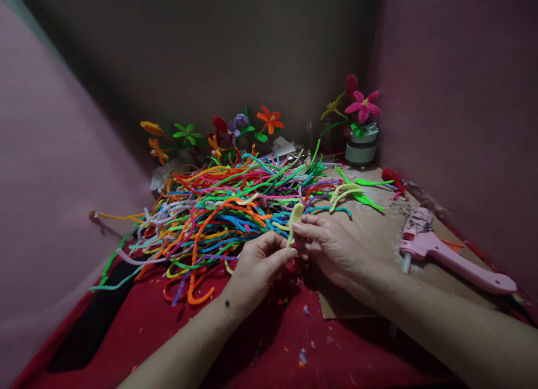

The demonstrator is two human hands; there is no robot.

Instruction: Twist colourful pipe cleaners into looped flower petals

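Observation:
Between my two hands is a pale yellow pipe cleaner (296,214), its upper part bent into a narrow loop. My right hand (328,246) pinches it from the right, thumb against the loop's lower part. From the left, my left hand (265,260) closes thumb and finger at its lower end, close to the right fingertips. Behind both hands spreads a large heap of coloured pipe cleaners (218,209). A few more pale yellow pieces (344,194) lie on the cardboard to the right of the heap.
A pink glue gun (456,260) rests on the cardboard (370,229) at right. Pipe-cleaner flowers (271,120) stand behind the heap, and others rise from a grey-green container (362,148). A black strip (92,316) lies at left on the red cloth (336,350), which carries fluff scraps.

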